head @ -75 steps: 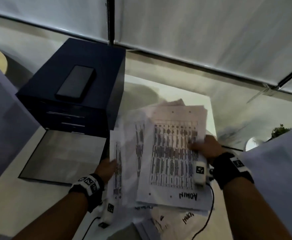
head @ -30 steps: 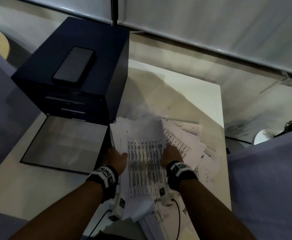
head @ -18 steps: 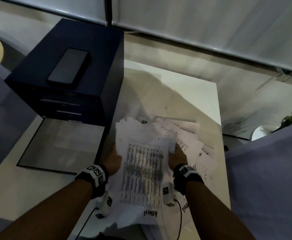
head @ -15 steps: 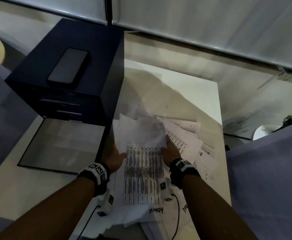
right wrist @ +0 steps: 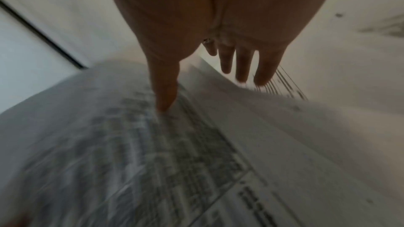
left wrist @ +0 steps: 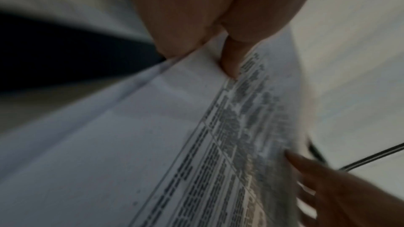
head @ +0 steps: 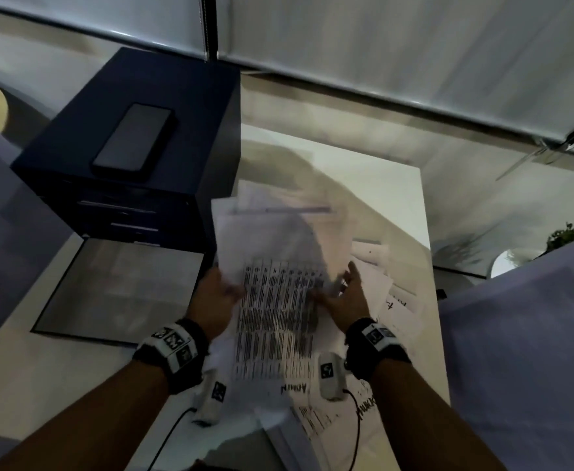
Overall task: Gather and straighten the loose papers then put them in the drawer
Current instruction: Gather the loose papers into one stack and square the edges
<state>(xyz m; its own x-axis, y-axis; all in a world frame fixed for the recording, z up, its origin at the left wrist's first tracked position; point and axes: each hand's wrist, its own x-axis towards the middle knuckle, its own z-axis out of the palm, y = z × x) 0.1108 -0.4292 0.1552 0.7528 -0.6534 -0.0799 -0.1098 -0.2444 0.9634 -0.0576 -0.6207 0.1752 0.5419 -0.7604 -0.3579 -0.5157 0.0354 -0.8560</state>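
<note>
White table (head: 380, 198) bearing one dark cabinet (head: 163, 107) with three drawers; the lowest drawer (head: 122, 287) stands pulled out. One phone (head: 132, 141) lies on the cabinet. Beside it, the stack of papers (head: 278, 253), sheet count not discernible, has its long axis running away from the person, heading "ADMIN" nearest. Left hand (head: 212, 300) pinches its left edge, thumb on top; right hand (head: 346, 299) touches its right edge, fingers straight and spread.
</note>
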